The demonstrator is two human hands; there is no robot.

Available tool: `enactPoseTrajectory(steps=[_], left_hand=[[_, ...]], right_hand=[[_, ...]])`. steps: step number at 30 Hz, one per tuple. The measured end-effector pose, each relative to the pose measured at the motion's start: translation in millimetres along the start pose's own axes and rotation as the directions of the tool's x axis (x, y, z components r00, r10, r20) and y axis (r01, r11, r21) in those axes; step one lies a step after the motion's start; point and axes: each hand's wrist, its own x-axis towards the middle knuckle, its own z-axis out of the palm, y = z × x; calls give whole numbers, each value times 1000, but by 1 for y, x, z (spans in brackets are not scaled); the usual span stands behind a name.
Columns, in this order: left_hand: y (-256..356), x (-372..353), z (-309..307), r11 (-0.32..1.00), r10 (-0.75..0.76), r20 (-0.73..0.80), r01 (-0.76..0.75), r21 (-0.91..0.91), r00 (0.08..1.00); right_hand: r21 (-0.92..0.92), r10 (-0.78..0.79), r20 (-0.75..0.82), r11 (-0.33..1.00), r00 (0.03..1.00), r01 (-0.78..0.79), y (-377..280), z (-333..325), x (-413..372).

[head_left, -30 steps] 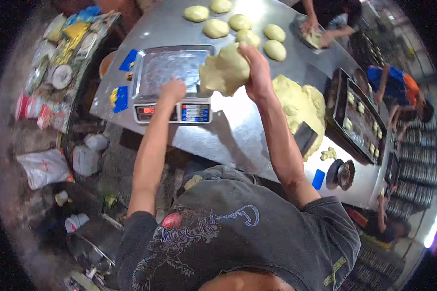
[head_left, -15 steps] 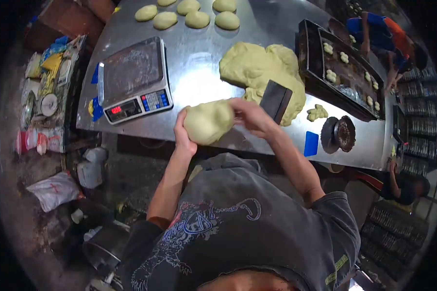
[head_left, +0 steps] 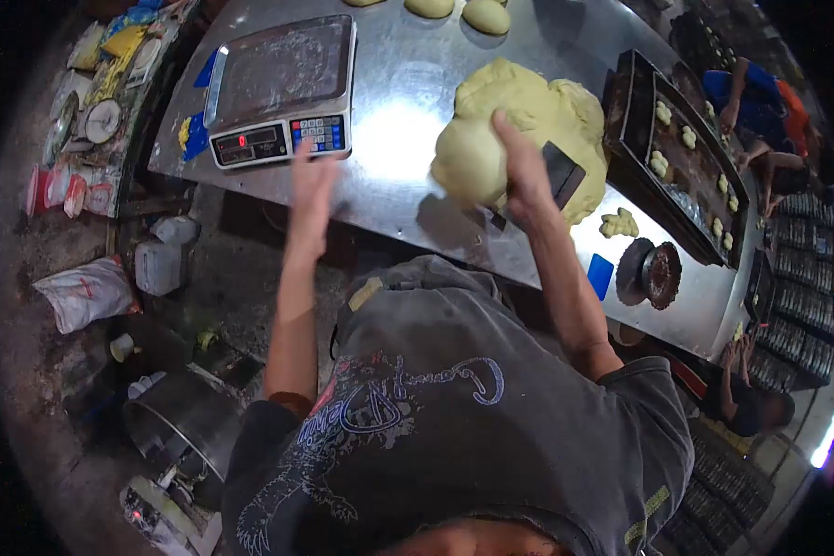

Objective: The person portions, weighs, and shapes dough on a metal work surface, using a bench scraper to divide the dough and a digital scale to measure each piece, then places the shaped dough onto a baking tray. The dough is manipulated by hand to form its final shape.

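Note:
A rounded ball of pale yellow dough [head_left: 465, 165] is in my right hand [head_left: 528, 176], which grips its right side with the thumb on top. The ball is above the steel table, in front of a large, uneven mass of dough [head_left: 500, 85]. A dark flat blade-like tool [head_left: 565, 174] rests against that mass, partly hidden behind my right hand. My left hand [head_left: 313, 204] is empty, its fingers stretched out and somewhat blurred, just below the keypad of a digital scale [head_left: 283, 74]. Nothing lies on the scale's plate, and its red display appears to read 0.
Several dough balls [head_left: 485, 16] sit at the table's far side. To the right are a dark tray [head_left: 686, 167] with small dough pieces, a knotted dough piece [head_left: 619, 222], a blue flat piece [head_left: 600, 275] and a dark round object [head_left: 661, 275]. Other people work at the right.
My hands have parted: the right carries the dough ball to the right, while the left has let go and moved left toward the scale. The view has shifted too.

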Motion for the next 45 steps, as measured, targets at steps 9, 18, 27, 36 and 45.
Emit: enactPoseTrajectory(steps=[9, 18, 27, 36, 45], left_hand=[[-45, 8, -106, 973, -217, -316, 177, -150, 924], [12, 47, 5, 514, -500, 579, 759, -400, 644], [75, 58, 78, 923, -104, 261, 191, -335, 960], [42, 0, 142, 844, -164, 621, 435, -314, 766], [37, -49, 149, 726, -268, 598, 566, -390, 755]], right_hand=[[-937, -148, 188, 268, 971, 223, 173, 20, 81], [-258, 146, 241, 963, 960, -82, 38, 119, 23], [-29, -113, -107, 993, 988, 110, 24, 14, 1], [542, 73, -175, 840, 982, 35, 0, -33, -51], [94, -336, -234, 926, 912, 365, -3, 4, -106]])
